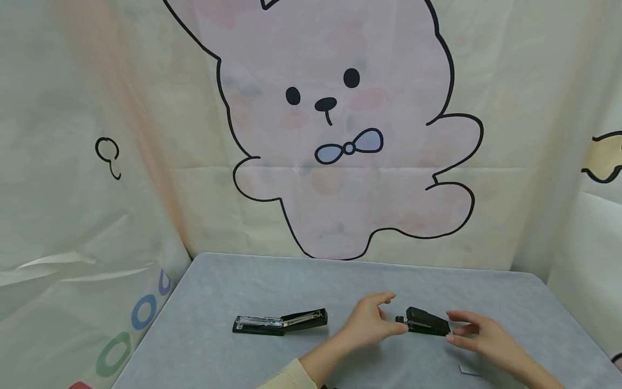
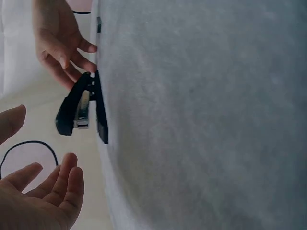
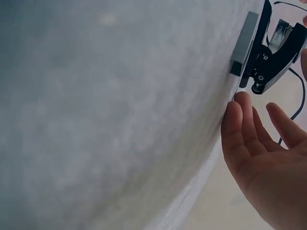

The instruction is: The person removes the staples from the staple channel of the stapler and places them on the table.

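2 black staplers with silvery metal rails: one unfolded stapler [image 1: 280, 322], lower centre-left; one upright stapler [image 1: 427, 322], lower right, between hands | left hand [image 1: 371, 319], right hand [image 1: 481, 335]: grips parted, holding nothing | 1 small grey rectangular piece [image 1: 468, 370], bottom right | grey cloth-covered table [image 1: 194, 351]; cream cartoon-printed sheet [image 1: 495, 216] behind

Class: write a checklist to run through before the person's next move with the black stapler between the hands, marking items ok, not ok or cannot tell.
1. Stapler between the hands standing on the table: ok.
2. Left hand empty: ok.
3. Right hand touching that stapler: cannot tell, though very close.
4. Second stapler closed: not ok; it lies opened out.
5. Small grey block apart from both staplers: ok.
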Tool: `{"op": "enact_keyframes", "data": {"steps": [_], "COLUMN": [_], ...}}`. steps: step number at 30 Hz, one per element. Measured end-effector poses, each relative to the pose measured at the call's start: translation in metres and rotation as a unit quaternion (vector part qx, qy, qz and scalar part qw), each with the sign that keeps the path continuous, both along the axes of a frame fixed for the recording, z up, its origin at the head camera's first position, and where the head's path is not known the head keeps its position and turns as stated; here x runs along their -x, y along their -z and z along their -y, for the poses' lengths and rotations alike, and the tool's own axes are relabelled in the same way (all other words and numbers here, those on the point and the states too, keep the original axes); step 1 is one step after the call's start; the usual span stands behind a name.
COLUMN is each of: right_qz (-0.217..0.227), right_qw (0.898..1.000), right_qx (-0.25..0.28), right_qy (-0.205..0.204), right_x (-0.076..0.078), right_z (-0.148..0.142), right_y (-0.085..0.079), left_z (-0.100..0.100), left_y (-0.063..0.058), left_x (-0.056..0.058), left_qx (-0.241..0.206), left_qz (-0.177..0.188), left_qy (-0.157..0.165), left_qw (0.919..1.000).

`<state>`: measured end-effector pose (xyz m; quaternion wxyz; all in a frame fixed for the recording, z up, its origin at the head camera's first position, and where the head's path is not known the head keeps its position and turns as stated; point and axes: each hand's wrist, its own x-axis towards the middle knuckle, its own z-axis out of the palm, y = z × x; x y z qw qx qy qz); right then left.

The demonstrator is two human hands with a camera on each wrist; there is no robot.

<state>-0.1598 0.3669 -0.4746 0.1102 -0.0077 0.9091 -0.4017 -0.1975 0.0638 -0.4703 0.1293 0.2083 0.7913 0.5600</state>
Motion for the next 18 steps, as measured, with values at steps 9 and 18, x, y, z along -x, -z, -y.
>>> {"op": "enact_keyframes", "data": {"steps": [9, 18], "right_qz": [-0.026, -0.036], "right_qw": [0.998, 0.995], "right_qx": [0.019, 0.043], "right_qy": [-0.049, -0.077], "right_x": [0.012, 0.019], "right_z": [-0.006, -0.007], "right_y": [0.006, 0.010], "left_z": [-0.023, -0.035], "left_y": [0.010, 0.018], "left_x": [0.009, 0.016], "left_qx": [0.051, 0.049], "left_qz": [0.012, 0.034], "left_qy": [-0.009, -0.027], "left_qw": [0.9986, 0.9979]}}
